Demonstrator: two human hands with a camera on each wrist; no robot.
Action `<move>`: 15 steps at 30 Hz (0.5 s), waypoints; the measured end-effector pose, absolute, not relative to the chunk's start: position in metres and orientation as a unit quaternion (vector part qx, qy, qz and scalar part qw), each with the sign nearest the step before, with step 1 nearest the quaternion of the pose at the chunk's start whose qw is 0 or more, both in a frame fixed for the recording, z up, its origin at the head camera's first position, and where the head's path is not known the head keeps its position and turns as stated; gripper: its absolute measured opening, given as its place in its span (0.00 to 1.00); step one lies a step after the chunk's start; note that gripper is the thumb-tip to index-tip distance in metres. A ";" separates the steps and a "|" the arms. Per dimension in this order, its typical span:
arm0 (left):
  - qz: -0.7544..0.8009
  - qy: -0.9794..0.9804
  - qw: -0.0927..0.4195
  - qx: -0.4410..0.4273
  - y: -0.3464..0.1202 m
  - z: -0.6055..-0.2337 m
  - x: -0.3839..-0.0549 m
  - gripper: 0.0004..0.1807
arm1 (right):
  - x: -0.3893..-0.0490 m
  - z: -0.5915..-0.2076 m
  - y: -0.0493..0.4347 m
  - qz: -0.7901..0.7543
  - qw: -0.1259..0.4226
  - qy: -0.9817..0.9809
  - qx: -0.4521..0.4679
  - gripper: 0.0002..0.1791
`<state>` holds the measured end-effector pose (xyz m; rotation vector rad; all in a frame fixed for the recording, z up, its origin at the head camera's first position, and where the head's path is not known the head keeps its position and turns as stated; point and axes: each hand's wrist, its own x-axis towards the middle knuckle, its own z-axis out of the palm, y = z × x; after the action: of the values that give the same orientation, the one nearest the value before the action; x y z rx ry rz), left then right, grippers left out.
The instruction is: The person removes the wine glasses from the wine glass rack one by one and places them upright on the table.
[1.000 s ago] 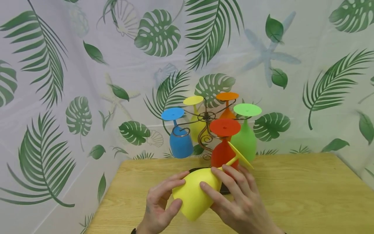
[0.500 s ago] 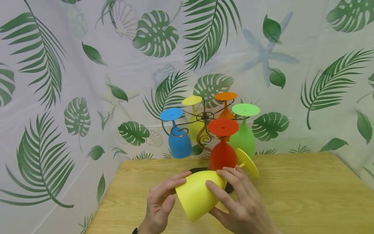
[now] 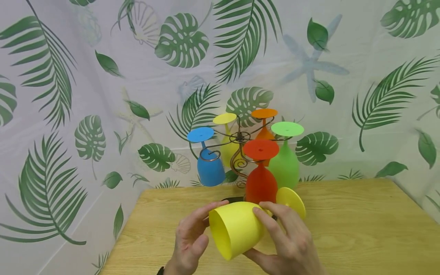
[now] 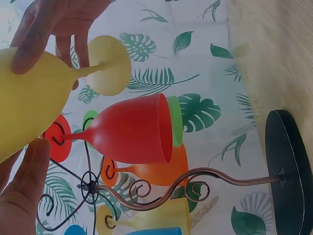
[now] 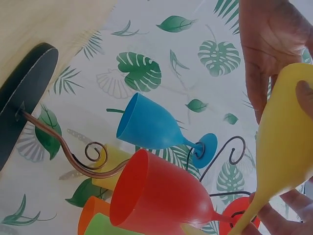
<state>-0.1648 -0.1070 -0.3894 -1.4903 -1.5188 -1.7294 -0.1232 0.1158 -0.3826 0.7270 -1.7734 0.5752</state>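
A yellow wine goblet (image 3: pixel 240 229) lies tilted on its side in the air, its open mouth facing left and its round foot (image 3: pixel 291 202) to the right. My right hand (image 3: pixel 288 236) grips the lower bowl near the stem, fingers over the top and thumb underneath. Beside the mouth is my left hand (image 3: pixel 192 236), its fairly straight fingers touching the rim and its thumb standing apart from it. Behind, a metal goblet rack (image 3: pixel 239 136) carries upside-down goblets: a red goblet (image 3: pixel 261 183), a blue goblet (image 3: pixel 211 168), a green goblet (image 3: pixel 283 164), an orange goblet (image 3: pixel 264 131) and another yellow goblet (image 3: pixel 227 143).
The rack's black base (image 4: pixel 288 171) stands on the wooden table (image 3: pixel 361 225), partly hidden by the held goblet in the head view. One curled rack arm (image 5: pixel 237 152) carries no goblet. A leaf-patterned cloth (image 3: pixel 137 76) hangs behind and at the left.
The yellow goblet has swung round: its foot has dropped and moved right, and its mouth has turned into view. My left thumb has come off the bowl; my right hand keeps its hold.
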 end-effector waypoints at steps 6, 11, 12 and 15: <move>-0.618 -0.547 0.200 -0.529 -0.107 -0.392 -0.163 0.29 | -0.118 -0.385 0.114 0.275 0.525 -0.751 0.291 0.43; -0.606 -0.569 0.192 -0.522 -0.109 -0.392 -0.160 0.34 | -0.110 -0.385 0.113 0.317 0.459 -0.786 0.267 0.46; -0.603 -0.571 0.191 -0.523 -0.109 -0.392 -0.159 0.35 | -0.107 -0.385 0.113 0.326 0.442 -0.794 0.261 0.46; -0.601 -0.580 0.187 -0.517 -0.109 -0.390 -0.158 0.35 | -0.103 -0.385 0.111 0.357 0.395 -0.808 0.253 0.47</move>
<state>-0.1583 -0.1088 -0.3898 -1.4550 -1.6317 -1.6930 -0.1030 0.1114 -0.3854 0.6406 -2.0495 0.9044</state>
